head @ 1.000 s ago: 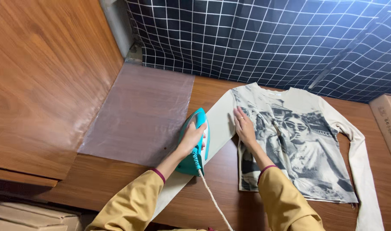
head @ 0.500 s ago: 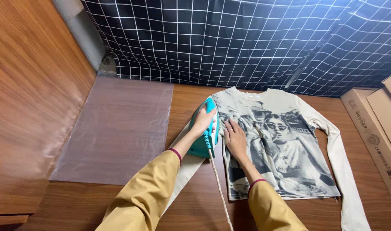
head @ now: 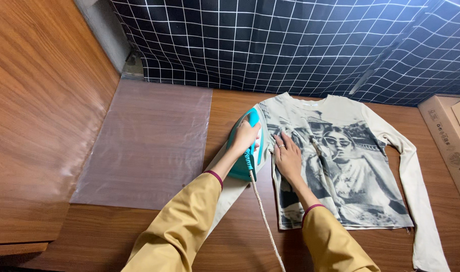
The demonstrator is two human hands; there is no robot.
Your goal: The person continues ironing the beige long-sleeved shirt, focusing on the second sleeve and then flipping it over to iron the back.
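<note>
Seen from above, two arms in mustard-yellow sleeves with dark red cuffs reach away from the viewer over a wooden table (head: 114, 236). A pale braided cord (head: 265, 221) runs from the near edge, between the arms, up to a teal iron (head: 246, 146). The iron is gripped by the left hand (head: 245, 137), whose fingers are closed around the handle; it rests on the left sleeve of a cream long-sleeved shirt (head: 340, 166), near the shoulder. The shirt is spread flat on the table, front up, with a grey photographic print across the chest. The right hand (head: 288, 157) is laid flat on the shirt just beside the iron, fingers open and spread, a ring on one finger. To the left of the iron a sheet of clear plastic (head: 149, 141) lies on the table, its right edge close to the iron. A cardboard box (head: 449, 146) sits at the right edge. Beyond the shirt a dark cloth with a white grid (head: 290, 45) hangs as a backdrop. Several hazards can be judged from this layout: the spread fingers could be burned, being so near the hot soleplate; the plastic sheet could be melted if the iron were carried left; the print could be scorched or smeared if pressed directly; the cord could be snagged by the forearm.
</note>
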